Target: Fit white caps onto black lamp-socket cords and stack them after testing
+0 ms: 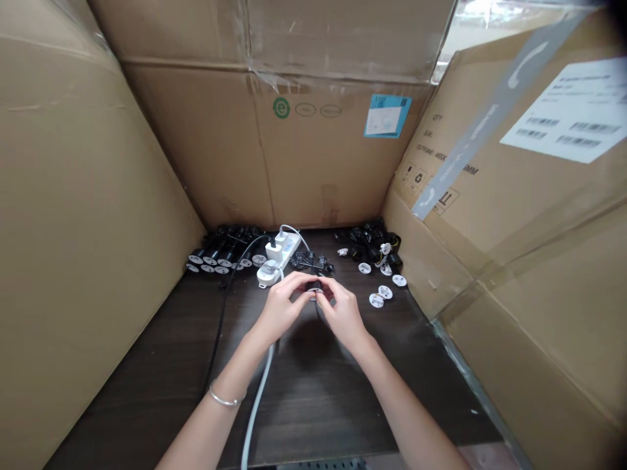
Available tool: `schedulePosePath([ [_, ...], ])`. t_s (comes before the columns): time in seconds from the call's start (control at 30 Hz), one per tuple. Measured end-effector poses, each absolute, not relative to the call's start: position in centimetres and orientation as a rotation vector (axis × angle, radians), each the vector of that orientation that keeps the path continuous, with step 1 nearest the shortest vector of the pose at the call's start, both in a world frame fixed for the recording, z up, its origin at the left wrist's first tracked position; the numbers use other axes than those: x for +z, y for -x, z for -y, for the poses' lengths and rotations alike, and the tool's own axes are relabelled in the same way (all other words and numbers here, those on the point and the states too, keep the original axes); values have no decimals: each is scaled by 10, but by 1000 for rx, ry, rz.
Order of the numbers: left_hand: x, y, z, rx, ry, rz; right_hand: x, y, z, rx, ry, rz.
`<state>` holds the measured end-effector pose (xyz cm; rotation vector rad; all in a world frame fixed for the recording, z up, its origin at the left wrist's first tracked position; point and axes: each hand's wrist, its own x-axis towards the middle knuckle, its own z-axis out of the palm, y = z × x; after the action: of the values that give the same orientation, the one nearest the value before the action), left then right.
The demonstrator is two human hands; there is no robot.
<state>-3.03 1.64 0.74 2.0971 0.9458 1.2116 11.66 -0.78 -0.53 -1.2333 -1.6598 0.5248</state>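
Observation:
Between both hands, a black cylindrical housing with a pale round disc in its end [314,286] is held above the dark table. My left hand [289,300] grips it from the left, thumb at the disc and fingers along the black side. From the right, my right hand [340,307] pinches the same piece, its thumb close to the left one. Much of the housing is hidden behind the fingers. Just beyond the hands lies a small heap of black parts [311,261].
A white power strip [287,248] with plugs stands behind my left hand, its white cable [259,385] running toward me. Black cylinders with white discs [223,254] lie in rows at left. Loose white discs [381,297] and black wired parts [372,238] lie at right. Cardboard walls [313,163] enclose the table.

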Motion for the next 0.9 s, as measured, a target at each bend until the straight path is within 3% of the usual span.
schedulePosePath([
  [0.33,44,47,-5,1313,-1962,-976,3,-113,19,449,1003,1721],
  [0.6,75,157,-31,1909,-1852,-1507,7,-114,22,452,967,1613],
  [0.73,51,209,-73,1630,-1696,-1857,9,-113,23,458,961,1632],
  [0.9,32,233,-107,1495,-1751,-1945,9,-114,23,459,957,1634],
])
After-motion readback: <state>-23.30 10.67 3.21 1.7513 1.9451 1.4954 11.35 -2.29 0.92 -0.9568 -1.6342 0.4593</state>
